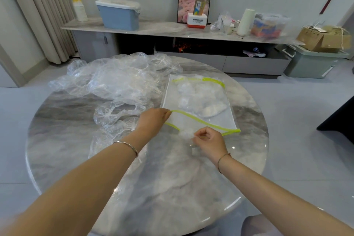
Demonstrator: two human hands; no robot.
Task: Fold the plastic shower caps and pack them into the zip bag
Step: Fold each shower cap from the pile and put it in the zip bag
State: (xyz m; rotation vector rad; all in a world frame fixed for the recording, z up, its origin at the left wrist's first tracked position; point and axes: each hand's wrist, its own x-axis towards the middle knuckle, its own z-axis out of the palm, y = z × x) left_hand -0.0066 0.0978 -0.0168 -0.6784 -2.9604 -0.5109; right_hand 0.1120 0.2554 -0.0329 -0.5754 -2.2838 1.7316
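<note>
On table (57,140): bag (199,120), mouth agape.
Left hand (153,120): pinches bag's upper lip.
Right hand (208,141): pinches cap (186,133) at mouth.
Far-left edge: caps (115,82) heaped.

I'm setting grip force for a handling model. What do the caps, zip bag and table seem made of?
The caps: thin clear plastic film, glossy and crinkled, rims gathered. The zip bag: smoother clear plastic film with a yellow-green seal strip; its mouth curves limply. The table: probably polished marble or a look-alike slab, grey-white veining with sharp reflections.
</note>
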